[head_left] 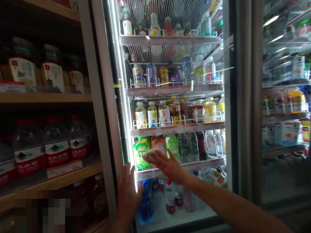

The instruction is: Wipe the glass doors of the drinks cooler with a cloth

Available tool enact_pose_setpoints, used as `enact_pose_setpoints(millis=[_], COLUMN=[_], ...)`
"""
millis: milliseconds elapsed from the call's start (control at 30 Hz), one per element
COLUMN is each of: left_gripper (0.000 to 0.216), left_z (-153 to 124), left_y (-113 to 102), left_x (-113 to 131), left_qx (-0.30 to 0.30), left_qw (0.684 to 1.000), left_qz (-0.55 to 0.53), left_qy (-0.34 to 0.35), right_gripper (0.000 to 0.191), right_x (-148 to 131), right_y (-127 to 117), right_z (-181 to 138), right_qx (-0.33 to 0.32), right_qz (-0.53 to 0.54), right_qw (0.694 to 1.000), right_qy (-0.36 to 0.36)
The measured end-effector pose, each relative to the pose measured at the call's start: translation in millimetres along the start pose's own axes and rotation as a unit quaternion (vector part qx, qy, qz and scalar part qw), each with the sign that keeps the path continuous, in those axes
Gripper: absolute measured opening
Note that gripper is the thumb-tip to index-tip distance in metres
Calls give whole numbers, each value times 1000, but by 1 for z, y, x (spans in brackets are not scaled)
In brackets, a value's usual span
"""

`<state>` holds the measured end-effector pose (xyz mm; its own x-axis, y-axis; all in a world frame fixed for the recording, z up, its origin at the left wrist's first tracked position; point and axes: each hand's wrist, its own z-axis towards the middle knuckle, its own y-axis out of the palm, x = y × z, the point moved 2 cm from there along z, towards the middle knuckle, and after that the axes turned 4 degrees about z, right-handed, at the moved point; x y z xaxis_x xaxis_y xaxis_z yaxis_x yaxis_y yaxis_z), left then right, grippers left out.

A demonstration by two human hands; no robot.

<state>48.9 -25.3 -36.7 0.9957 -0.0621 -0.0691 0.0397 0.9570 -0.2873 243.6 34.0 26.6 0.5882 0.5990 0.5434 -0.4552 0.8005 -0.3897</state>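
The right hand [167, 164], near the middle of the frame, has its grip open: the fingers are straight and extended toward the left, with nothing visibly held. Its fingertips are blurred, and I cannot tell whether they touch a bottle. The left hand [127, 191], at the lower centre-left, also shows an open grip with fingers spread and raised; it overlaps the bright left edge of the cooler [231, 106], but contact is unclear.

Nearest the right fingertips, just left of the frame's middle, a green bottle [141, 151] stands upright at the shelf's left end. Beside it are a red-labelled bottle [158, 142], partly covered by the hand, and a pale-green bottle [172, 143]. If full, the green bottle should be fairly heavy, its plastic walls giving a little when squeezed and perhaps slick from the cold. It is unlikely to break; a wrap around the body below the shoulder looks like the firmest hold, lifting clear of the shelf's front lip [150, 174].

Lower down, a blue bottle [147, 202] stands right of the left hand, with a clear bottle [169, 197] farther right. At the frame's left, large water bottles [57, 142] line a wooden shelf [48, 98].
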Motion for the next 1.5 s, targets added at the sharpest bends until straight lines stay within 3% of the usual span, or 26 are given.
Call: enact_pose_setpoints(millis=[67,133,200,267,300,333,467,500,600,667,733,833,900,967,1033,1100,1133,1200,1267,1300,1367,1433,1500], left_gripper=[66,66,67,67,68,68,67,67,66,66,67,66,66,67,67,66,66,66,66,66,66,66,66], left_z=[6,11,17,22,25,29,46,51,60,62,62,66,71,76,80,82,82,83,85,87,92,97,100], left_y=[3,5,8,12,14,17,24,25,25,25,27,28,29,30,32,35,35,36,34,33,32,32,32], left_x=[12,22,33,43,48,52,69,73,84,91,95,97,97,97,97,97,98,99,100,102,104,105,104], left_qx=[5,3,1,-2,-1,0,-3,-5,-6,-14,-31,-51,-47,-26,-5,4,7,14,29,34,45,54,63], left_qw=[1000,1000,999,999,998,998,996,996,997,996,996,994,994,994,995,996,996,996,995,994,993,992,991], left_qz=[-7,-15,-22,-30,-34,-39,-58,-61,-62,-64,-69,-79,-83,-78,-66,-55,-51,-46,-50,-52,-57,-54,-50], left_qy=[14,24,32,40,44,48,63,61,55,54,52,52,62,69,70,69,70,74,80,86,93,95,103], right_gripper=[42,41,45,49,49,50,52,54,56,57,60,67,68,62,55,54,56,59,60,59,56,51,47], right_x=[-8,2,27,50,54,54,45,53,96,113,105,73,70,92,120,129,123,99,82,82,104,141,178], right_y=[0,-4,-14,-23,-24,-25,-23,-26,-42,-45,-39,-28,-27,-34,-46,-52,-52,-45,-38,-37,-42,-53,-65], right_z=[-32,-47,-44,-39,-40,-44,-66,-65,-46,-38,-47,-78,-86,-75,-59,-52,-53,-59,-65,-66,-64,-67,-80], right_qx=[-35,-38,-3,36,43,37,-15,-8,66,96,68,-35,-57,-9,66,90,78,25,-14,-13,30,93,146], right_qz=[5,-9,-39,-68,-73,-72,-40,-39,-59,-62,-41,17,29,-11,-72,-99,-96,-74,-55,-55,-74,-105,-134], right_qw=[990,988,999,991,986,988,998,998,983,966,975,998,998,993,961,946,956,989,997,997,984,951,916], right_qy=[-137,-149,-33,108,140,133,-52,-39,163,233,208,57,24,120,259,296,266,124,43,53,158,275,348])
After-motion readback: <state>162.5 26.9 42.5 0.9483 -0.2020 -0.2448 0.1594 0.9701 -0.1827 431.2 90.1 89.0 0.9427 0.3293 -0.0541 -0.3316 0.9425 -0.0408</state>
